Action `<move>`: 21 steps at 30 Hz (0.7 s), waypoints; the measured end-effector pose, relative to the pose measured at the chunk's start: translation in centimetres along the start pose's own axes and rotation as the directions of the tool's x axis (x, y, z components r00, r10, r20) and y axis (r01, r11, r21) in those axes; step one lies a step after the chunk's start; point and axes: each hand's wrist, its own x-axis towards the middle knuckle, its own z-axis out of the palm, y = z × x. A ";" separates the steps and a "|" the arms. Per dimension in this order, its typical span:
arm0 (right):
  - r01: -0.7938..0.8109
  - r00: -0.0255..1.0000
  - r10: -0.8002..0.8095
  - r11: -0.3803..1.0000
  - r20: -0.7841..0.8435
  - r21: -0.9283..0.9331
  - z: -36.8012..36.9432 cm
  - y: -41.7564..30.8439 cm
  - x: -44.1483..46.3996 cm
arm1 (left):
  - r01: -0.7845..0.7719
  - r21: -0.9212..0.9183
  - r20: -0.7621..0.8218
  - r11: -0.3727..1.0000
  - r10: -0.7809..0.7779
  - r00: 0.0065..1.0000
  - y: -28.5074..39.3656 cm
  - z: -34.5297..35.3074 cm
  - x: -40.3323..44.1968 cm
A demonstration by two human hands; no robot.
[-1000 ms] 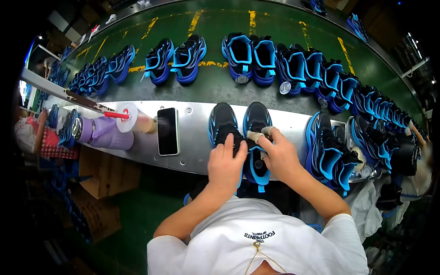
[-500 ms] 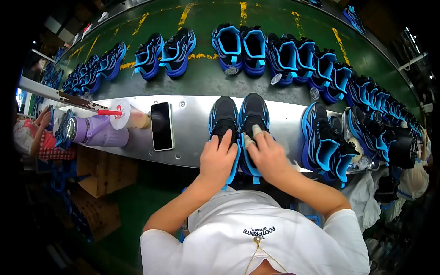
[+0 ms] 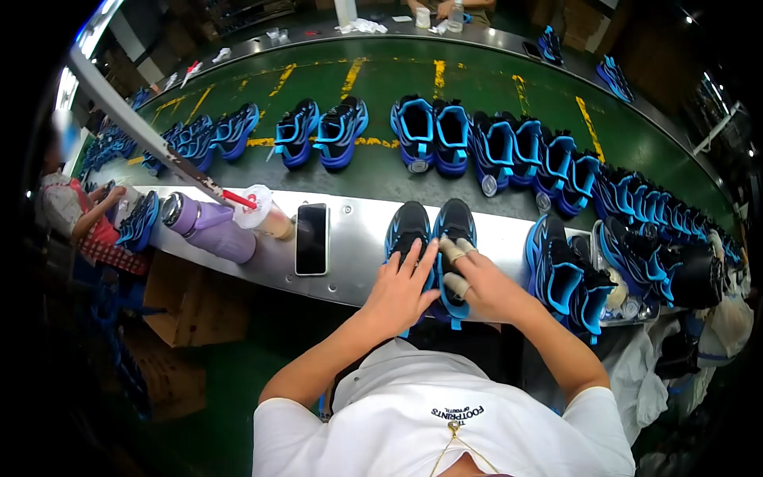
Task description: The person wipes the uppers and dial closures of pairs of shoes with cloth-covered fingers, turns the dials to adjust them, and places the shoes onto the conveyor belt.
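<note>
A pair of black sneakers with blue trim stands side by side on the metal ledge, toes pointing away from me. On the left sneaker (image 3: pixel 410 221) lies my left hand (image 3: pixel 396 292), its fingers stretched out over the lace area. My right hand (image 3: pixel 491 288) rests over the right sneaker (image 3: pixel 456 218), with fingers apart and pale covers on several fingertips. Both hands touch the uppers from above without wrapping round them. My hands partly hide the laces and shoe openings.
Left on the ledge are a phone (image 3: pixel 312 238), a drink cup with a red straw (image 3: pixel 274 220) and a purple bottle (image 3: pixel 218 230). More sneakers (image 3: pixel 556 270) stand to the right. Rows of sneakers (image 3: pixel 451 135) line the green belt (image 3: pixel 318 83). Another person (image 3: pixel 87 211) is at far left.
The view has tilted up, showing more of the far side. My left fingers lie straighter and flatter on the sneaker, and my right fingers have spread; the pair remains on the ledge.
</note>
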 end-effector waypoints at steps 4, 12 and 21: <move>-0.050 0.995 0.055 0.997 -0.087 0.054 -0.9 1.1 0.3 | 0.123 -0.211 -0.039 0.970 -0.134 0.990 -2.3 -0.6 1.3; -0.021 0.980 -0.026 0.972 -0.196 -0.233 0.4 2.4 -0.3 | 0.044 -0.360 -0.022 0.932 -0.055 0.998 -1.4 1.7 1.0; 0.012 0.973 -0.039 0.993 -0.229 -0.120 -0.3 2.7 0.0 | 0.057 -0.424 -0.046 0.904 -0.084 0.995 -1.7 0.9 1.8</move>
